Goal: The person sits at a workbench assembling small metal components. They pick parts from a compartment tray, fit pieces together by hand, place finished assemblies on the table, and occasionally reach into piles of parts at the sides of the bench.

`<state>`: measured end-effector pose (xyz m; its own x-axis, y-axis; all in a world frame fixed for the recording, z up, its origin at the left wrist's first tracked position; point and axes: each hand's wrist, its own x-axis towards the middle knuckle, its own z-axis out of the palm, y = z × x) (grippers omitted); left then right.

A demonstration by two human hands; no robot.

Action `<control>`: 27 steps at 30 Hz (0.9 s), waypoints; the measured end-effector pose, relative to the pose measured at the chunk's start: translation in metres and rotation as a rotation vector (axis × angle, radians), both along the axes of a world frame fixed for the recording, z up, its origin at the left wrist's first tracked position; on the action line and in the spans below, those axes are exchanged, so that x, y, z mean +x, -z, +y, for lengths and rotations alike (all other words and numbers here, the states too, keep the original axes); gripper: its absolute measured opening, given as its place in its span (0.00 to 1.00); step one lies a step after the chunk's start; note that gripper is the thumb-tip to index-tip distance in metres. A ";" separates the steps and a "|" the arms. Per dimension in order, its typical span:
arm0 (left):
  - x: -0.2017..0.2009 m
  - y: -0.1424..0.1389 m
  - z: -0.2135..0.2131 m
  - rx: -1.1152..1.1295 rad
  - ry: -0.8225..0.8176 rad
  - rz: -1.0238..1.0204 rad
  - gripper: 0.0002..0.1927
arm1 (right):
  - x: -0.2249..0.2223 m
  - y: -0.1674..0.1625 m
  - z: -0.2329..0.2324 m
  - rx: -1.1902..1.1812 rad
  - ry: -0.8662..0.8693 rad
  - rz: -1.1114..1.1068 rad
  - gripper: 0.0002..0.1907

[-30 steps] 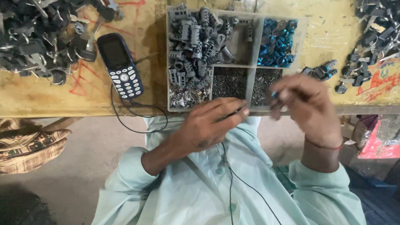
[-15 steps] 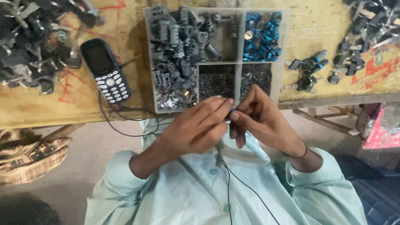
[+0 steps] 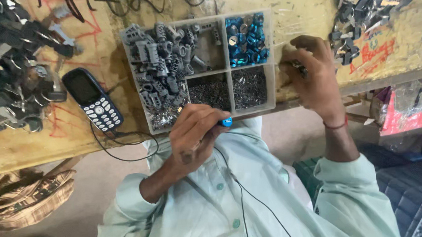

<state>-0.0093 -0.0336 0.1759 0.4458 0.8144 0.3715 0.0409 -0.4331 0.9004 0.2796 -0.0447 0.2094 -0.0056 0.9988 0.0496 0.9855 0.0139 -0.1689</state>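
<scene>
Left hand [image 3: 195, 136] fisted round a blue-tipped tool [image 3: 226, 122] below the tray [image 3: 270, 59]; right hand [image 3: 311, 76] pinches a small, light, stiff, likely slippery part beside it.

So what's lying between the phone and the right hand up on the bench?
In the head view, the clear compartment tray sits between the phone and the right hand: grey parts, blue pieces and small dark bits fill its sections.
</scene>
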 end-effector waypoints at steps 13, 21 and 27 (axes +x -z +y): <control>-0.003 -0.009 0.004 -0.043 0.255 -0.079 0.22 | -0.066 -0.061 -0.028 -0.043 -0.621 0.365 0.26; -0.027 -0.008 0.005 -0.128 0.326 -0.125 0.23 | -0.077 -0.091 -0.005 -0.349 -0.809 -0.024 0.45; -0.025 -0.008 -0.004 0.427 0.130 0.167 0.23 | -0.092 -0.092 0.000 -0.709 -0.365 0.228 0.37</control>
<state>-0.0340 -0.0372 0.1844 0.6156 0.5383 0.5756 0.0909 -0.7740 0.6267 0.1872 -0.0444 0.3014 -0.4016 0.7306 -0.5523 0.8801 0.1410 -0.4534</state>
